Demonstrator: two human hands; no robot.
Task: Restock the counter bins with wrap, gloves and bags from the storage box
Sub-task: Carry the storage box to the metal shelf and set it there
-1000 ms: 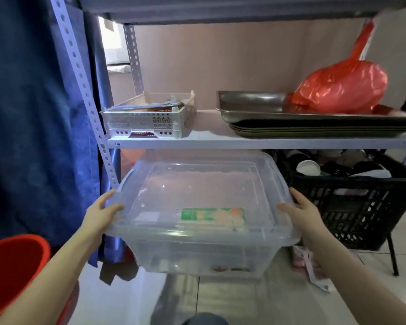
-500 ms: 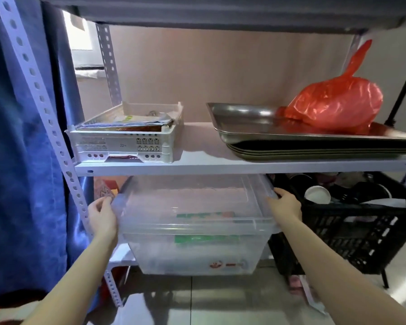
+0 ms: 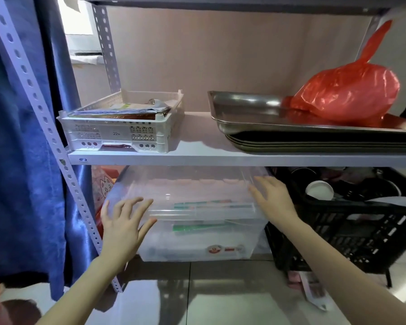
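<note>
While the rack [image 3: 56, 146] fills the view, its middle shelf [image 3: 220, 158] carries a white basket [image 3: 117, 134] at the left and a stack of steel trays [image 3: 314, 134] with a red bag [image 3: 347, 97] at the right. A blue curtain [image 3: 21, 160] hangs left of the rack. Below the shelf, a black crate [image 3: 352, 226] of cups sits at the right, just beside the box [image 3: 197, 221].

The box, clear plastic with its lid on, sits under the shelf at floor level, its front face level with the rack's edge. Through the wall some green packets [image 3: 197, 227] show, though which supplies they are I cannot tell.

The left hand [image 3: 122, 221] is spread wide, fingers splayed, palm against the box's front left corner and gripping nothing. The right hand [image 3: 274, 202] lies flat and open along the lid's right edge, next to the crate, also holding nothing.

The step in hand looks to be seating the box in its bay. To do it well, push evenly with both palms so the box runs straight and does not skew into the crate or the rack's post. Keep the right fingers clear of the gap at the crate, and press low on the wall, not on the lid, which may flex or pop.
</note>
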